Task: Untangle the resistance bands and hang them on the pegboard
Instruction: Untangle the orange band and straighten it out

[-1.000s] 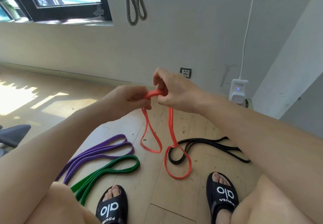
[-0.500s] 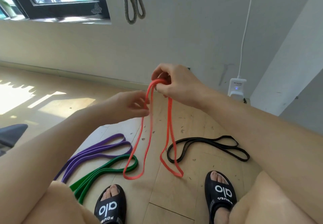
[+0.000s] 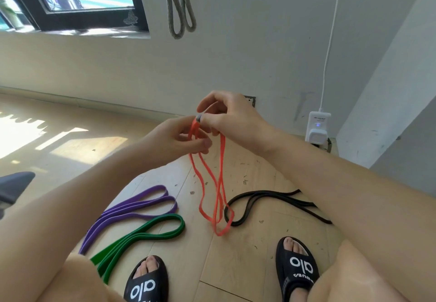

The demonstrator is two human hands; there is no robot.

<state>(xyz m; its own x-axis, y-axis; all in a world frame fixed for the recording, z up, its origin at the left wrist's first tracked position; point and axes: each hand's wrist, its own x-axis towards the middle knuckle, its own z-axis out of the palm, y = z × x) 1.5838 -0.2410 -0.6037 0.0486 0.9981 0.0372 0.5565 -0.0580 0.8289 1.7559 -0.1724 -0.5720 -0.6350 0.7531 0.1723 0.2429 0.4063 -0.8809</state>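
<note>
While both hands pinch the orange band (image 3: 219, 183) up top, left hand (image 3: 179, 136) and right hand (image 3: 232, 119) fingers clamped on it, loops dangle over the floor (image 3: 247, 254).

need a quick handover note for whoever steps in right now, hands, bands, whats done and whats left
Left hand: pinching the orange band near its top.
Right hand: gripping the top of the same band.
The orange band hangs in twisted loops, its low end just above the floor, in front of the black band.
Purple band, green band and the black band lie on the floor, apart from each other.
Done: a grey band hangs on the wall.
Left: untwist and hang the orange, then the other three. The pegs are out of frame.
</note>
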